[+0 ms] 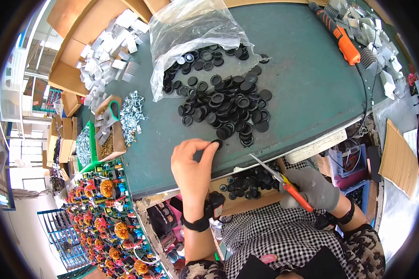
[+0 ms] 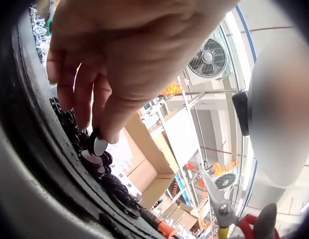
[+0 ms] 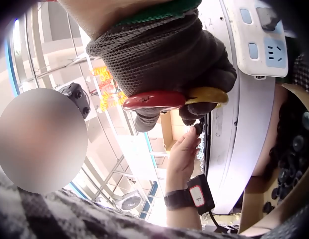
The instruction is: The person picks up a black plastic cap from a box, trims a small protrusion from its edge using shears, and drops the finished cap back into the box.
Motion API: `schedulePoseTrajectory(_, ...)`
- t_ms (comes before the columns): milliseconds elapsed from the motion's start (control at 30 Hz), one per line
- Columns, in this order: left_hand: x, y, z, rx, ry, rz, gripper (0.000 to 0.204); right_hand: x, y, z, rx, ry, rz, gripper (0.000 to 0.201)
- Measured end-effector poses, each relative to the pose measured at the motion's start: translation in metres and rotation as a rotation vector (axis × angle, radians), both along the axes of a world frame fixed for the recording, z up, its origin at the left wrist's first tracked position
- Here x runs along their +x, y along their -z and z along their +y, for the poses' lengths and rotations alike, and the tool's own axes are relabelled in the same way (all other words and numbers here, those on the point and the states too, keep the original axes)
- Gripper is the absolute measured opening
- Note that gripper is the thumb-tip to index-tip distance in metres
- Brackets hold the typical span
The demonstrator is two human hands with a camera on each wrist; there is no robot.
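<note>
My bare left hand [image 1: 192,162] is over the table's front edge, pinching a black round cap [image 1: 218,143] between thumb and fingertips. The left wrist view shows this cap [image 2: 99,146] on its side, its face pale with glare. My right hand [image 1: 314,188], in a grey knit glove, holds scissors [image 1: 299,197] with red and yellow handles. Their blades point up and left toward the table edge. Beyond the left hand, a heap of similar black caps [image 1: 228,104] spreads out from a clear plastic bag [image 1: 195,28]. Beneath the edge, a cardboard box [image 1: 242,205] contains more caps.
An orange and black power tool [image 1: 347,46] with a cord lies at the right, near metal heat sinks [image 1: 381,60]. More heat sinks [image 1: 109,51], loose screws [image 1: 132,114] and a green bin [image 1: 97,151] are at the left. Circuit boards [image 1: 104,218] crowd the lower left.
</note>
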State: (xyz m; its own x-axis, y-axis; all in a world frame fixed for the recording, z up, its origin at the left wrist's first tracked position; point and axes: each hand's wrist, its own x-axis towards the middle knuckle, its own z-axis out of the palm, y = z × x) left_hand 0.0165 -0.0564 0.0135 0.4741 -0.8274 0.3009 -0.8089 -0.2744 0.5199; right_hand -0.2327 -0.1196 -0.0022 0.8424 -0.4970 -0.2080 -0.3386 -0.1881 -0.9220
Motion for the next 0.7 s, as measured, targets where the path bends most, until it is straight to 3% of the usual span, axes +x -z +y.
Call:
schedulePoseTrajectory(100, -0.001, -0.003, 0.017, -0.102, 0.0, 0.87, 0.016, 0.0, 0.0, 0.0, -0.145, -0.047, 0.001, 0.059)
schedulePoseTrajectory(133, -0.003, -0.005, 0.021, -0.1, -0.003, 0.868, 0.016, 0.001, -0.002, 0.0, -0.143, -0.048, -0.001, 0.059)
schedulePoseTrajectory(200, -0.01, -0.006, 0.028, -0.212, 0.157, 1.259, 0.019, 0.006, -0.009, -0.002, -0.288, -0.129, -0.029, 0.059)
schedulePoseTrajectory(233, -0.012, -0.002, 0.03, -0.259, 0.214, 1.345, 0.028, 0.01, -0.009, -0.001, -0.287, -0.13, -0.029, 0.059)
schedulePoseTrajectory(333, -0.028, -0.003, 0.031, -0.283, 0.182, 1.467, 0.043, 0.016, -0.01, 0.004, -0.481, -0.057, -0.074, 0.054)
schedulePoseTrajectory(400, -0.03, 0.004, 0.033, -0.285, 0.218, 1.494, 0.045, 0.017, -0.012, 0.006, -0.592, -0.045, 0.041, 0.049)
schedulePoseTrajectory(500, -0.036, 0.008, 0.031, -0.379, 0.212, 1.505, 0.032, 0.017, -0.014, 0.006, -0.623, -0.054, 0.073, 0.048)
schedulePoseTrajectory(700, -0.04, 0.008, 0.03, -0.39, 0.154, 1.447, 0.025, 0.017, -0.015, 0.008, -0.678, -0.044, 0.087, 0.05)
